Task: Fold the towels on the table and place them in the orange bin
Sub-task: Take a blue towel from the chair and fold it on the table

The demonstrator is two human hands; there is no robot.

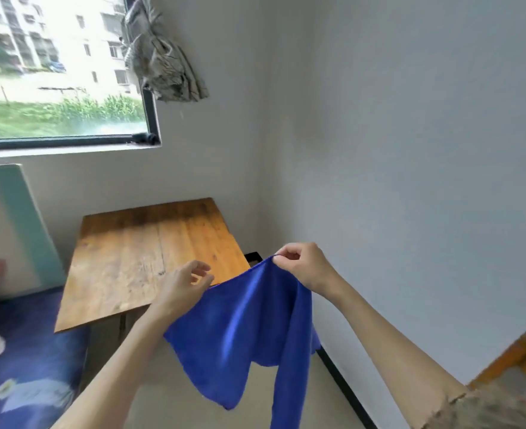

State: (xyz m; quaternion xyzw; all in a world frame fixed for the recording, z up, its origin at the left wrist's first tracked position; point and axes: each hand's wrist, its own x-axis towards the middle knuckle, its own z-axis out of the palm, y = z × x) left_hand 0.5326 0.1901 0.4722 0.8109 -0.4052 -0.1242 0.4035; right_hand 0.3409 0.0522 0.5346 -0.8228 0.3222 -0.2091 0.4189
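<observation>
A blue towel (243,329) hangs in the air in front of the wooden table (131,258), below both hands. My right hand (305,267) pinches one top corner of it, held up to the right of the table. My left hand (184,283) holds the top edge near the other end, fingers loosely curled over the table's near right corner. The towel droops in folds, one long strip hanging down under the right hand. An orange bin (515,363) shows at the lower right edge with grey cloth inside.
White walls meet in a corner behind the table. A window (60,72) sits at the upper left with a bundled curtain (162,54). A teal board (23,224) leans against the left wall. A blue patterned mat (29,366) covers the floor at the left.
</observation>
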